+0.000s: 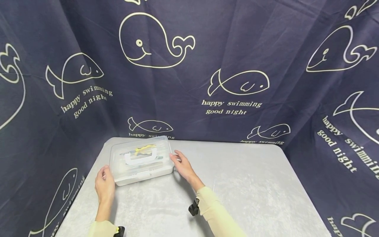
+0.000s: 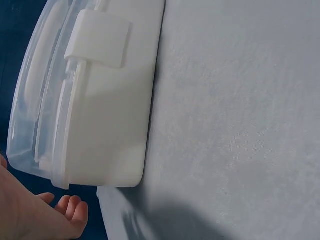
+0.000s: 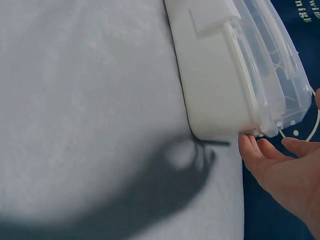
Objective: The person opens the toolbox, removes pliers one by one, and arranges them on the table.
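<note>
A white storage box [image 1: 139,168] with a clear lid and a white carry handle [image 1: 141,161] rests at the table's back left. Through the lid shows a yellow item [image 1: 144,149] among other blurred contents; their kinds cannot be told. Beside the box's left end is my left hand [image 1: 105,185], its fingers loosely bent; in the left wrist view a small gap shows between those fingers and the box wall. My right hand [image 1: 184,168] is at the opposite end. Its fingertips [image 3: 246,142] touch the box just under the lid's rim, without wrapping round it.
The box stands on a grey table [image 1: 251,184], whose surface stretches to the right and front. Dark blue curtains [image 1: 189,85] with whale and fish drawings enclose the back and both sides. A white latch [image 2: 98,38] sits on the box's front.
</note>
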Motion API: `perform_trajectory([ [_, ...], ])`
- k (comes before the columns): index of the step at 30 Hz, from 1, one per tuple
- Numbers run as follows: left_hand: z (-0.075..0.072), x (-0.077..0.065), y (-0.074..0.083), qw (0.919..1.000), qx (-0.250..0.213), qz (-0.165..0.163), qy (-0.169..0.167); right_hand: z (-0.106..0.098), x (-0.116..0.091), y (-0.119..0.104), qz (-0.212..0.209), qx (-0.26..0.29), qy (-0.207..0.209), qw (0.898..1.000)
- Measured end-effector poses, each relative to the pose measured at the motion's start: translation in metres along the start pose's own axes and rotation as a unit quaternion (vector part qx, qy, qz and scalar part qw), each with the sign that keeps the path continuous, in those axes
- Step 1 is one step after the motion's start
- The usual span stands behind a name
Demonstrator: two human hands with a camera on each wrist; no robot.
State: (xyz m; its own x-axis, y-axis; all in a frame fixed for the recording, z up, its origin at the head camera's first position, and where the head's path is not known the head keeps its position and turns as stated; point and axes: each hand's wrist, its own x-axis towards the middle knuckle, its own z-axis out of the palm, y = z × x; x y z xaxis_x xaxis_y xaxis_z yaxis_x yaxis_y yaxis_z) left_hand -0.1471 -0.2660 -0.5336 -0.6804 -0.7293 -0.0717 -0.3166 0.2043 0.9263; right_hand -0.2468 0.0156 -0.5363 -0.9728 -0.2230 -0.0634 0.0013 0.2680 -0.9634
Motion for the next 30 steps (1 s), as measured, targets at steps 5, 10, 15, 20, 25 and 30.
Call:
perform_trajectory([
  [5, -0.004, 0.006, -0.002, 0.9993, -0.02, -0.029, -0.014, 0.006, 0.002, -0.003, 0.008, 0.002, -0.007, 1.0],
  [10, -0.005, 0.012, -0.004, 0.9978, -0.029, -0.05, -0.032, 0.01, 0.004, -0.007, 0.017, -0.004, -0.003, 1.0],
  [15, -0.004, 0.019, -0.006, 0.9973, -0.041, -0.047, -0.038, 0.014, 0.008, -0.01, 0.019, -0.021, 0.001, 1.0],
  [20, -0.004, 0.024, -0.003, 0.9964, -0.057, -0.045, -0.042, 0.015, 0.012, -0.011, 0.023, -0.018, 0.003, 1.0],
  [25, -0.005, 0.027, 0.001, 0.995, -0.072, -0.045, -0.052, 0.016, 0.014, -0.013, 0.038, 0.016, -0.003, 0.999],
  [30, -0.006, 0.03, 0.002, 0.9931, -0.08, -0.041, -0.075, 0.016, 0.02, -0.011, 0.041, 0.039, -0.006, 0.998],
])
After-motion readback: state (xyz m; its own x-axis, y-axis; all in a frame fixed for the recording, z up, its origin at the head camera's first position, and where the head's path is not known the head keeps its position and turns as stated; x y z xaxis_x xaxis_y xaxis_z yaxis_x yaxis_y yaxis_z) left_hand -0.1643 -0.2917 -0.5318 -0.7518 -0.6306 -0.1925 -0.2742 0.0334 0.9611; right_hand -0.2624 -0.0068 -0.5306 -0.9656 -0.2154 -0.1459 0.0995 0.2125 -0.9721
